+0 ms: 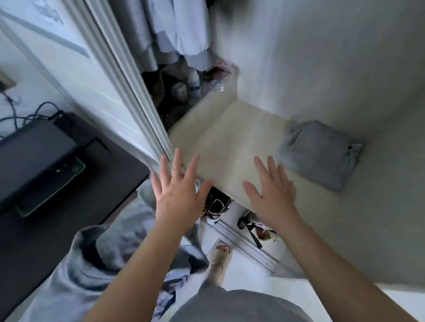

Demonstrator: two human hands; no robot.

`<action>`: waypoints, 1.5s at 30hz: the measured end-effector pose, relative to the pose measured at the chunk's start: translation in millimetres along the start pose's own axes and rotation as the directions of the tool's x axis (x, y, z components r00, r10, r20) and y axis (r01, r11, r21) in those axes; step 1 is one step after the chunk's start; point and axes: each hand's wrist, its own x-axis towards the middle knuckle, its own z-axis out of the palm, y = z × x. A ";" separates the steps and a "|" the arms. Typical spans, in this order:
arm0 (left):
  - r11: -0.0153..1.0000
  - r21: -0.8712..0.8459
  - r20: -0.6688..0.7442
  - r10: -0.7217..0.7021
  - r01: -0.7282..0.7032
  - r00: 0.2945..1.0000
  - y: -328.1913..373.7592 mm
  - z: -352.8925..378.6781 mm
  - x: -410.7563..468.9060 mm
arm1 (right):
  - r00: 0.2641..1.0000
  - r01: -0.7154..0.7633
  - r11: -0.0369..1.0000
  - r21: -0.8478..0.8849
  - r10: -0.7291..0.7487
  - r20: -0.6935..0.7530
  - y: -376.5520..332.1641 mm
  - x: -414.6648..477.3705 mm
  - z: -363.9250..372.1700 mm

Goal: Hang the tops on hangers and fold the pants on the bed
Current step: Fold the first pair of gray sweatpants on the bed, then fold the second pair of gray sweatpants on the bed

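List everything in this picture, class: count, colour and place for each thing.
folded garment: one, grey, on the bed
bed: one, pale cover, centre and right
hanging clothes: several, pale grey, closet at top
closet door: one, white, left of closet
bottle: one, white, closet floor
desk: one, dark, far left
device: one, black, on the desk
cables: several, black, behind device
clothes pile: one, grey and white, bottom left
shoes: at least two, dark and white, floor below bed edge
left hand: one, open, fingers spread, beside door edge
right hand: one, open, over bed edge
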 end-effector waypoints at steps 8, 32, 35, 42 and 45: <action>0.928 -0.035 -0.085 -0.371 0.370 0.925 -73.3 -30.7 -157.7 | 0.893 0.399 0.912 0.099 -0.411 0.182 -92.5 -90.7 40.6; 0.170 -0.372 -0.110 -0.984 0.913 0.138 -297.0 -18.3 -741.4 | -0.001 0.919 0.269 0.287 -0.728 0.685 -317.2 -568.0 281.2; 0.043 -0.397 -0.032 -0.999 0.917 0.033 -306.3 5.9 -822.4 | -0.102 0.926 0.214 0.310 -0.650 0.753 -325.1 -639.4 314.7; -0.236 -0.499 0.142 -0.971 0.834 -0.190 -303.2 74.8 -943.4 | -0.244 0.957 0.036 0.288 -0.433 0.867 -327.1 -748.3 374.2; -0.336 -0.528 0.253 -0.939 0.780 -0.234 -298.5 110.5 -966.7 | -0.245 0.968 -0.029 0.250 -0.333 0.910 -324.7 -770.4 406.1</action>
